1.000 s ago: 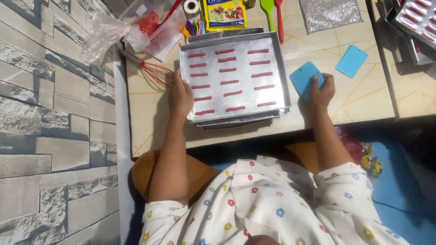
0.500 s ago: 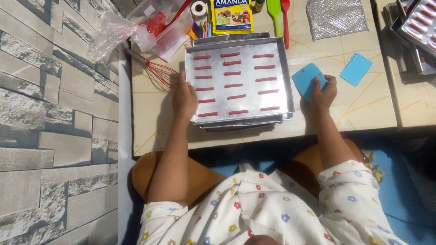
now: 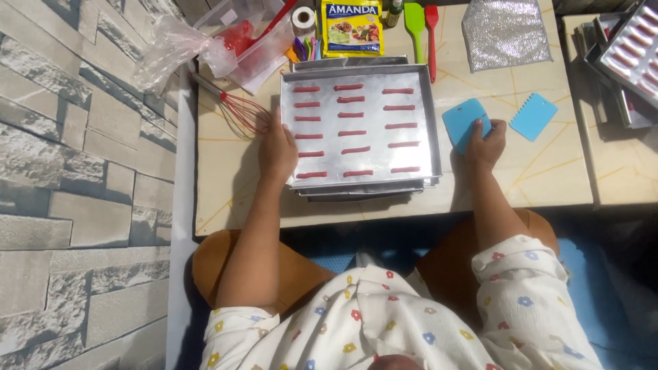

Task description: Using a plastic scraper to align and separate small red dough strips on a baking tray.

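- Head cam: my left hand [image 3: 276, 152] lies flat, fingers relaxed, on the baking tray [image 3: 358, 175] edge.
- Right hand [image 3: 485, 142] fingers pinch the blue scraper [image 3: 461, 121] on the surface [image 3: 534, 171].

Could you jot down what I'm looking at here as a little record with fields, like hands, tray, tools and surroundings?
Left hand: rests on the left edge of the baking tray
Right hand: on the blue scraper
Tray contents: red dough strips in three columns
Under it: more trays, stacked
Nearby: red whisk, second blue scraper, green spatula, red spatula
Surface: low table
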